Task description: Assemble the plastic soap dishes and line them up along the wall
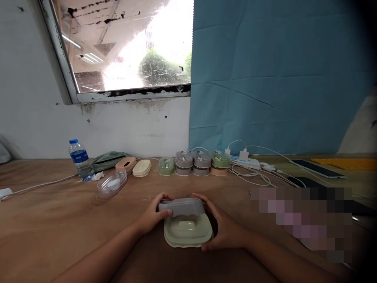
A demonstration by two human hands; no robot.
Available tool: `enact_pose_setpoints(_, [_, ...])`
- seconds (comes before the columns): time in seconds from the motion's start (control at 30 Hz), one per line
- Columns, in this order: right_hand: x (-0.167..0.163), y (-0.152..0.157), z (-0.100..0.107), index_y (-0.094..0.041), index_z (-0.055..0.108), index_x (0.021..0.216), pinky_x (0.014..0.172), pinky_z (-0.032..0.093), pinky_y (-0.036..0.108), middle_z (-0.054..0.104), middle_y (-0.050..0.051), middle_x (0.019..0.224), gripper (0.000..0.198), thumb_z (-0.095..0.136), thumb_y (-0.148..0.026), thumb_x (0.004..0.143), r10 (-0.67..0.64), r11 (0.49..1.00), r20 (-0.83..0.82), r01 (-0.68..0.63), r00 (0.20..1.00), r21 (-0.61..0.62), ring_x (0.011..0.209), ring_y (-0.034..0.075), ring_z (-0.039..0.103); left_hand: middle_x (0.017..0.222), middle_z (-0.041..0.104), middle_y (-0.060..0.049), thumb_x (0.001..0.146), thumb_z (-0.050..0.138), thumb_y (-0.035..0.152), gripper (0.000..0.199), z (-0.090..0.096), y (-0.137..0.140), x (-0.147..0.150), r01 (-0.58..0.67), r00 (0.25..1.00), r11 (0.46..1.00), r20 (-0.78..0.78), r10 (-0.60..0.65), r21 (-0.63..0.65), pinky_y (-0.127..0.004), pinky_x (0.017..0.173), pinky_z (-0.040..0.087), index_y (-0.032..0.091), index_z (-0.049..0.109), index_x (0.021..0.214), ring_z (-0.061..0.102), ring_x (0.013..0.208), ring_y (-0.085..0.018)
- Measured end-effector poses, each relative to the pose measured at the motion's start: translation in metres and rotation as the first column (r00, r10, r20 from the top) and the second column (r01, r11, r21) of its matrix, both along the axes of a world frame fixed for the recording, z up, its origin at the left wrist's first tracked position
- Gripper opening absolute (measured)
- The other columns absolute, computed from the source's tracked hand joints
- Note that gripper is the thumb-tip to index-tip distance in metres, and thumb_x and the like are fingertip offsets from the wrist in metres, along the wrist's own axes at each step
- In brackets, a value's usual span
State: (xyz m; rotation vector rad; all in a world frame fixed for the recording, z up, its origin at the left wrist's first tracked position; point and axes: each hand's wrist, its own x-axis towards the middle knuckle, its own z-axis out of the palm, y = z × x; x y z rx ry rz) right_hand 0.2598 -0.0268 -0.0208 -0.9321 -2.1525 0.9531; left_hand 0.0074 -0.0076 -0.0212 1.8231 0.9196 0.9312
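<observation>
Low over the wooden table, my left hand (154, 214) grips the left end of a grey plastic container part (182, 206), its thumb pressed on the near side. Just below and nearer to me is a pale green, rounded-rectangular container part (188, 236) with a raised middle. My right hand (225, 230) curves around its right side, thumb at the lower right corner. The right fingertips reach up to the far right end of the grey part. Whether the two parts touch each other I cannot tell.
Along the wall stand small boxes in grey (183, 161) and green (166, 166), some stacked. Left are a water bottle (81, 161), green pouch (108, 160), peach container (126, 165), cream lids (141, 168) and clear tray (112, 184). Right are a power strip (246, 161), cables and a phone (318, 169).
</observation>
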Motion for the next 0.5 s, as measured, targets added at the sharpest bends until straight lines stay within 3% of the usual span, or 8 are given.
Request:
enact_pose_setpoints(0.1, [0.002,0.000,0.000,-0.024,0.003,0.135,0.098,0.029,0.042,0.022,0.013,0.137,0.118,0.078,-0.037,0.044,-0.018,1.000,0.048,0.018,0.999,-0.006,0.118,0.027,0.035,0.106,0.051,-0.007,0.068,0.053,0.049,0.040,0.003,0.004,-0.008,-0.085,0.995,0.990,-0.037,0.089,0.113,-0.034,0.085,0.037,0.021,0.048,0.095,0.048,0.098,-0.023])
enact_pose_setpoints(0.17, [0.004,0.002,0.001,-0.024,0.003,0.135,0.097,0.030,0.041,0.017,0.012,0.139,0.115,0.076,-0.039,0.047,-0.034,0.999,0.089,0.033,0.995,0.006,0.118,0.028,0.035,0.111,0.046,-0.007,0.068,0.055,0.044,0.035,0.007,0.006,-0.014,-0.166,0.977,0.956,-0.094,0.193,0.241,-0.036,0.091,0.033,0.021,0.049,0.094,0.045,0.104,-0.023])
enact_pose_setpoints(0.27, [0.006,0.004,0.004,-0.024,0.022,0.131,0.098,0.029,0.041,0.022,0.011,0.136,0.100,0.074,-0.044,0.048,-0.024,0.997,0.145,0.013,0.989,0.073,0.120,0.029,0.031,0.115,0.038,-0.008,0.066,0.059,0.039,0.035,0.009,0.011,-0.023,-0.325,0.900,0.864,-0.157,0.408,0.385,-0.037,0.094,0.030,0.022,0.048,0.094,0.038,0.111,-0.023])
enact_pose_setpoints(0.37, [0.006,0.005,0.007,-0.023,0.042,0.119,0.098,0.028,0.041,0.028,0.010,0.131,0.081,0.073,-0.046,0.048,-0.002,0.992,0.192,-0.023,0.981,0.126,0.120,0.031,0.030,0.111,0.035,-0.008,0.066,0.058,0.042,0.032,0.004,0.017,-0.030,-0.453,0.788,0.781,-0.217,0.577,0.431,-0.039,0.092,0.033,0.020,0.048,0.087,0.037,0.110,-0.024])
enact_pose_setpoints(0.5, [0.006,0.004,0.009,-0.023,0.049,0.110,0.096,0.032,0.040,0.027,0.009,0.129,0.070,0.073,-0.047,0.049,-0.010,0.993,0.226,-0.018,0.974,0.119,0.117,0.030,0.034,0.103,0.040,-0.007,0.062,0.058,0.049,0.035,-0.004,0.020,-0.033,-0.436,0.682,0.776,-0.395,0.616,0.456,-0.043,0.086,0.034,0.020,0.049,0.080,0.043,0.098,-0.026])
